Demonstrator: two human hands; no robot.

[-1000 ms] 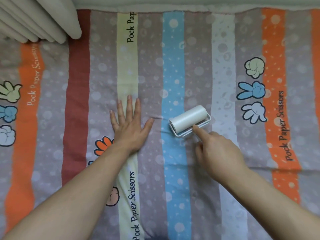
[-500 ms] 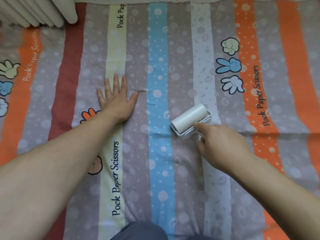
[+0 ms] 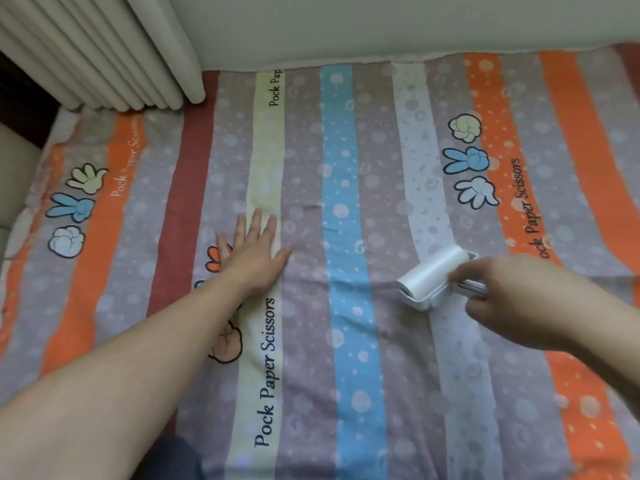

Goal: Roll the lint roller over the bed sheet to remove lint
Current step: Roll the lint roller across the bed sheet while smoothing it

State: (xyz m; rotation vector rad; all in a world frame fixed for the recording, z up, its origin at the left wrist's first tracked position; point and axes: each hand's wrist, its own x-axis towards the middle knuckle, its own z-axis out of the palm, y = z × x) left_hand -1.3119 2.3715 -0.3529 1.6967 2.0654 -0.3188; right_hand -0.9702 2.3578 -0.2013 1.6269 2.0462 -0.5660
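The lint roller (image 3: pixel 433 271) is sitting drum-down on the bed sheet (image 3: pixel 346 358), on the pale stripe just right of the blue one. Rolling it well is probably calling for even pressure in straight strokes, with the cloth pinned taut so it is not bunching ahead of the drum. The right hand (image 3: pixel 512 292), blurred, is curling its fingers round the roller's handle, while the left hand (image 3: pixel 252 258) is pressing flat on the yellow stripe, fingers spread.

Home bedroom: striped bed sheet (image 3: pixel 353 341) on bed, radiator (image 3: pixel 104 53) by wall.
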